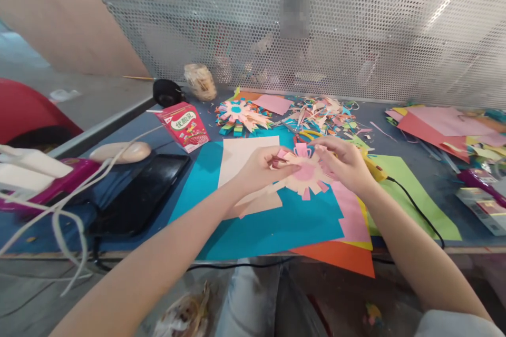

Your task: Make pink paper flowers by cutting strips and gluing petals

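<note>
A paper flower [304, 174] in pink and cream, with cut strips spread around its edge, is held up over the blue paper sheet [253, 234]. My left hand [263, 168] pinches the flower's left side, thumb on top near the pink centre. On the right side, the closed fingers of my right hand [343, 160] grip its edge strips. Cream paper [249, 150] lies on the blue sheet under my left hand. Partly hidden behind my right wrist is a yellow glue gun [375, 168] with a black cord. Yellow-handled scissors [310, 134] lie just beyond the flower.
Finished-looking fringed flowers [241, 113] and paper scraps [326, 113] lie at the back by a perforated metal screen [245, 21]. Left are a pink drink carton [185, 126], a black phone [146, 195] and white cables [59, 216]. Coloured paper [438, 126] is stacked right.
</note>
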